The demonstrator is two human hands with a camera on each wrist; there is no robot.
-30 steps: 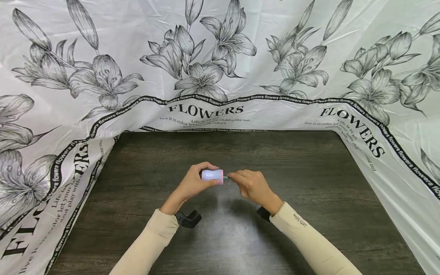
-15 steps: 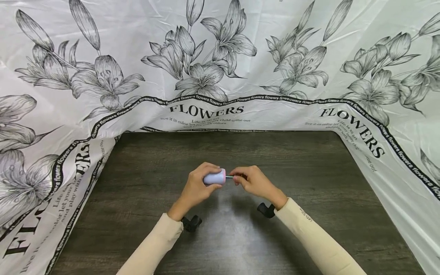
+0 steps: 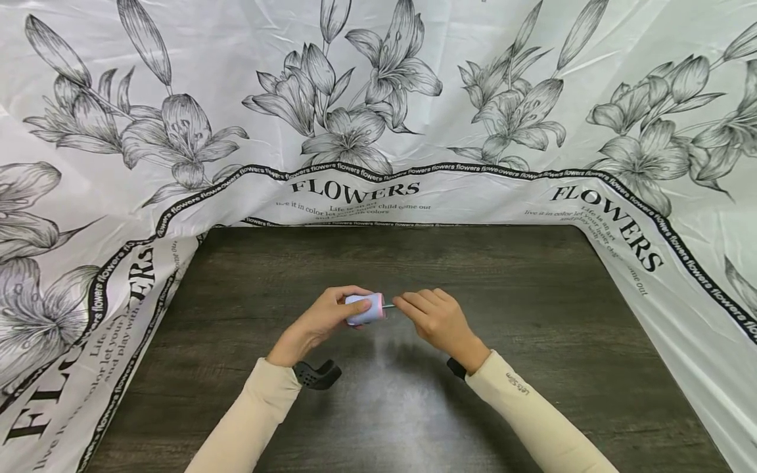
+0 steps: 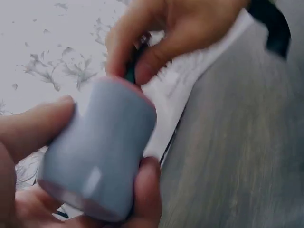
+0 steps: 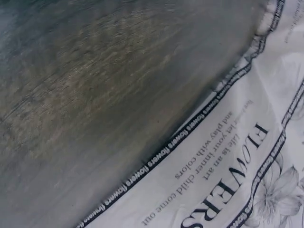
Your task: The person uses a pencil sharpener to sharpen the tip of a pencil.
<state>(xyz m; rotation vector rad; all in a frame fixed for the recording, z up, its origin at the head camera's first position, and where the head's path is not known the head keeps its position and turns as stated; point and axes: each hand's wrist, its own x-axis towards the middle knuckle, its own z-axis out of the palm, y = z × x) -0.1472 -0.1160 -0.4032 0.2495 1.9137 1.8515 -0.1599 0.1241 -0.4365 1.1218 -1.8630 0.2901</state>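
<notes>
My left hand (image 3: pixel 316 323) grips a lavender pencil sharpener (image 3: pixel 365 310), a waisted cylinder with a pink rim, above the table. In the head view its thumb lies across the near side. A slim green pencil (image 3: pixel 388 305) reaches into the pink end, its inserted tip hidden. My right hand (image 3: pixel 437 320) pinches the pencil's outer part between thumb and fingers. From the left wrist, the sharpener (image 4: pixel 102 147) looms large and blurred, with the dark green pencil (image 4: pixel 133 66) rising from its rim. The right wrist view shows neither hand.
A dark wood-grain table (image 3: pixel 384 259) lies under both hands. White cloth (image 3: pixel 449 118) printed with grey flowers and lettering stands around its back and sides. Black wrist bands (image 3: pixel 319 374) hang below the pale sleeves.
My left hand turns back and forth around the sharpener, its thumb passing from below onto the near side. My right fingers also twist at the pencil; the sharpener shifts slightly right, then left.
</notes>
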